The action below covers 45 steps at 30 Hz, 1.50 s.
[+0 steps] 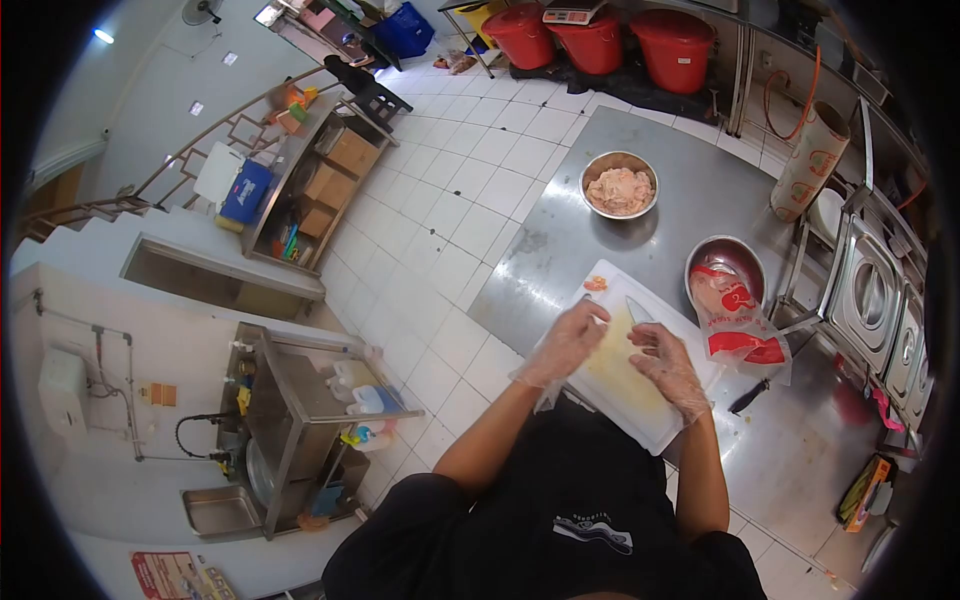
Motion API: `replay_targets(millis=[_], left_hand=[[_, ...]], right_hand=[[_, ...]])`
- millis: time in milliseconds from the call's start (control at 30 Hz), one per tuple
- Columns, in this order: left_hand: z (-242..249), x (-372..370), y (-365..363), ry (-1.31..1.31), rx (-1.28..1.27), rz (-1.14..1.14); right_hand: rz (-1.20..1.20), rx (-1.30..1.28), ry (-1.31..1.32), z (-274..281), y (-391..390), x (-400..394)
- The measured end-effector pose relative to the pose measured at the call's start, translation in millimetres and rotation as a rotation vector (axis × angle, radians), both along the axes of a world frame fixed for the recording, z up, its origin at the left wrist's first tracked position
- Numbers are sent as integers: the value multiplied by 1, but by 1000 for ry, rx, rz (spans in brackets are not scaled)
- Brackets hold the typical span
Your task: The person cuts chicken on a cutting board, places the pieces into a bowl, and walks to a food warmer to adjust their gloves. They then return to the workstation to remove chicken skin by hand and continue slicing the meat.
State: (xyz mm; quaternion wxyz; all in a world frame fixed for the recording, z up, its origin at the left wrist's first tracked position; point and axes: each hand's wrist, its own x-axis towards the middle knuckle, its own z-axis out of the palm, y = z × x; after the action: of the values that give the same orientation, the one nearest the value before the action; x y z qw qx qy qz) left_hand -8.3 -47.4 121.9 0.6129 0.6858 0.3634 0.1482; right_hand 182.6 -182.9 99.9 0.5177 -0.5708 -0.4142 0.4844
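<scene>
Both hands wear clear plastic gloves over a white cutting board (650,432) with a yellowish patch (622,375) in its middle. My left hand (572,340) hovers at the board's left edge, its fingers loosely curved and nothing showing between them. On the right side, my right hand (668,368) has bent fingers spread apart. A pointed metal blade (636,309) lies right at its fingertips; the rest of it is hidden by the hand. Small orange scraps (596,284) lie at the board's far corner. Beyond it stands a steel bowl of pale pink minced meat (620,190).
Right of the board, a printed plastic bag (735,315) hangs out of a second steel bowl (757,262). A black-handled item (749,396) lies on the steel table (550,220). Lidded steel pans (868,275) line the right; red bins (672,52) stand behind.
</scene>
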Motion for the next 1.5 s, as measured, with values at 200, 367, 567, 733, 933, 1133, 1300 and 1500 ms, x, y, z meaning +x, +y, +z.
replay_targets(millis=[200,367,567,733,933,1133,1300,1500], left_hand=[[-1,29,-25,-127,-141,-70],[6,29,-27,-43,-210,-53],[3,23,-25,-38,-214,-81],[-3,22,-23,14,-106,-113],[2,22,-23,57,-143,-90],[20,20,-22,63,-133,-63],[22,16,-11,93,-118,-128],[28,26,-20,25,-105,-230]], right_hand=[[-17,-71,335,-13,8,-17],[35,-103,349,-28,6,-16],[7,-41,-158,-28,7,-17],[-94,54,-386,-33,6,-19],[-138,20,-577,-36,5,-15],[-173,-34,-528,-49,-4,3],[-182,-65,-581,-47,-10,15],[77,101,202,-27,1,-1]])
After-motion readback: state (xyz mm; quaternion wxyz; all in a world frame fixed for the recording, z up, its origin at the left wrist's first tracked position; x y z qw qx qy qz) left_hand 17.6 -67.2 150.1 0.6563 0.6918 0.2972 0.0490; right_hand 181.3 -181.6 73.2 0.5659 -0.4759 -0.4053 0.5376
